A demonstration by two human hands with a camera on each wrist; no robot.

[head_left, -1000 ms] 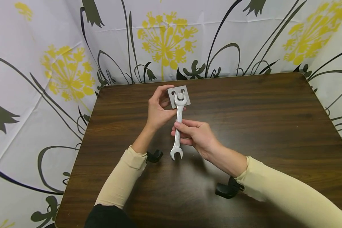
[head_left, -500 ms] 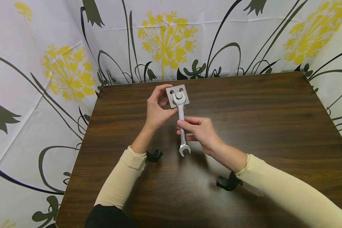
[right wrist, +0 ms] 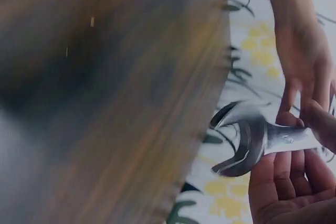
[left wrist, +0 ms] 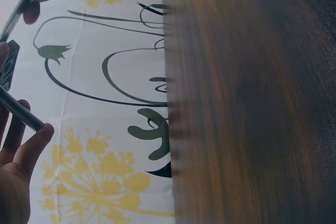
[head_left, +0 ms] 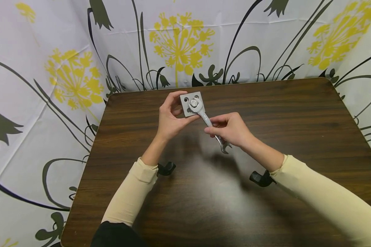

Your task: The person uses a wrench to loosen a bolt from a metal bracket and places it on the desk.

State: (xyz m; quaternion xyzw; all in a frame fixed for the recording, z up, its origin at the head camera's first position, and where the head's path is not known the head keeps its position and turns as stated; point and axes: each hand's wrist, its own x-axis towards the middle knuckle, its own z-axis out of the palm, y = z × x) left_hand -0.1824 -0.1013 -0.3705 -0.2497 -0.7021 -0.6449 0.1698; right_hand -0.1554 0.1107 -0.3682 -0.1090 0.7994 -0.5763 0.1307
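Note:
A square grey metal block (head_left: 184, 104) with holes is held up by my left hand (head_left: 169, 121), fingers at its far edge and thumb along the near one. A bolt head (head_left: 194, 102) stands out of its face. Below the block, a threaded bolt shank (left wrist: 25, 113) shows in the left wrist view, its tip at a fingertip of that hand. One end of a double-ended wrench (head_left: 205, 118) sits around the bolt head. My right hand (head_left: 233, 128) pinches the wrench's handle between thumb and fingers. Its free, open-mouthed end (right wrist: 247, 142) points at the right wrist camera.
Beneath the hands lies a dark wood-grain table (head_left: 281, 130). A white curtain (head_left: 235, 20) with yellow and dark green plants hangs behind its far edge. Black wrist mounts (head_left: 261, 179) stick out under both sleeves.
My right hand has swung the wrench's free end to the right and up, around the bolt head. The left hand and block have stayed almost still.

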